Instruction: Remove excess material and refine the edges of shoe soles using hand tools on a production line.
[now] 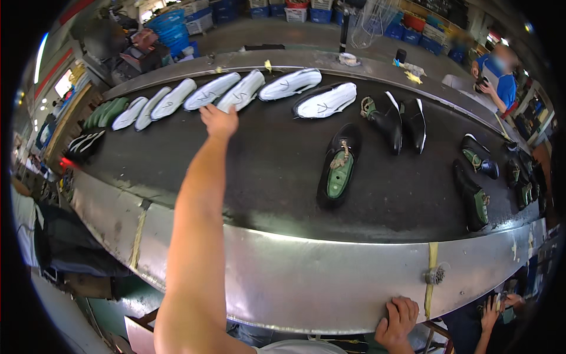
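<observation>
My left arm stretches over a dark conveyor belt (265, 177). At its end, my left hand (219, 121) has its fingers apart at the near ends of two white shoe soles (211, 91) (243, 90) with dark pen marks. Its fingertips touch or nearly touch them; exact contact is hard to see. My right hand (398, 320) rests on the near metal edge (330, 283), fingers slightly bent, thumb apart, holding nothing. A black shoe with a green insole (338, 171) lies mid-belt. Right of the row is a white sole with a black rim (326, 101).
More white soles (289, 84) and green pieces (109, 113) line the belt's far side. Black shoes (386, 121) (471, 194) lie to the right. A person in blue (498, 82) stands beyond the belt; another person's hands (492, 310) show at lower right. Blue crates (321, 15) stand behind.
</observation>
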Motion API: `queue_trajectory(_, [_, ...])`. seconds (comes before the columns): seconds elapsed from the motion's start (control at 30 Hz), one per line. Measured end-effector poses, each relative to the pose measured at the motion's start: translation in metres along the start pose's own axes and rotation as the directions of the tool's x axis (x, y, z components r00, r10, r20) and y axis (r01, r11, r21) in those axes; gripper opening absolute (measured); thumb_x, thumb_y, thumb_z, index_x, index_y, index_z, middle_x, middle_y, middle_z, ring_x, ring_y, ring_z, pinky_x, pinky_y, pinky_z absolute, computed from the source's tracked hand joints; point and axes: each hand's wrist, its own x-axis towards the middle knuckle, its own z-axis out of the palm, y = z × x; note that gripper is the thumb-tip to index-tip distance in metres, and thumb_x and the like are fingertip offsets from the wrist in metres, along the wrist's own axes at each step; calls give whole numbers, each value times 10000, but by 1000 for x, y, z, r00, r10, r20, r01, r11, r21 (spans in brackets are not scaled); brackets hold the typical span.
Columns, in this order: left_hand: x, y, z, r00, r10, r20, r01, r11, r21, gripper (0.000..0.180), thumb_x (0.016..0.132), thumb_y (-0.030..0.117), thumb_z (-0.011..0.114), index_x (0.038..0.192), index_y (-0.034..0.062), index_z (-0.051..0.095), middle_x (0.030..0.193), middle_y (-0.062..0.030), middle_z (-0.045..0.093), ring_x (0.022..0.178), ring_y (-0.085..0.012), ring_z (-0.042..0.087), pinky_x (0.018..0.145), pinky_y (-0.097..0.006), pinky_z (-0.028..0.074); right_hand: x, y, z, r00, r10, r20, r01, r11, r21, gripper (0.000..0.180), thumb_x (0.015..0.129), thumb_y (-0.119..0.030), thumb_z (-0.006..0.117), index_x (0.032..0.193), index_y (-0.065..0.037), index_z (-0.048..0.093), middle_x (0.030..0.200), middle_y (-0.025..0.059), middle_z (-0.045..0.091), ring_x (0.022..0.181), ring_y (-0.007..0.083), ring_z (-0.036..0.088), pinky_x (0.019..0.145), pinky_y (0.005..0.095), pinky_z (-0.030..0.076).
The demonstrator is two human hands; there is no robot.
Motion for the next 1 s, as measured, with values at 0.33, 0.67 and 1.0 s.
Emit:
queue_trajectory(0.33, [72, -13, 15, 912, -52, 407, 69, 997, -27, 809, 784, 610, 734, 1196, -78, 629, 1132, -227, 684, 1081, -343, 657, 874, -439, 544, 18, -3, 8, 1000, 5, 11, -5, 1000, 15, 307, 840, -154, 517, 1014, 69, 636, 1069, 242, 618, 977, 416, 587, 862, 532, 449])
queue_trajectory(0.67, [-139, -51, -174, 671, 2, 742, 598, 590, -542, 486, 910, 460, 695, 952, -24, 674, 790, -96, 677, 655, -170, 637, 516, -301, 491, -8, -12, 12, 996, 13, -90, -16, 1000, -23, 345, 737, -174, 585, 1020, 9, 655, 1105, 180, 615, 1054, 386, 580, 908, 534, 435])
queue_trajectory(1.0, [-532, -124, -365, 513, 331, 792, 647, 457, -610, 950, 745, 204, 886, 1491, -33, 347, 1402, -140, 538, 1268, -219, 531, 1072, -368, 423, -84, -74, -5, 996, 76, 43, -73, 458, 886, 770, 822, -258, 763, 1436, 11, 385, 1428, 198, 468, 1291, 357, 492, 998, 443, 438])
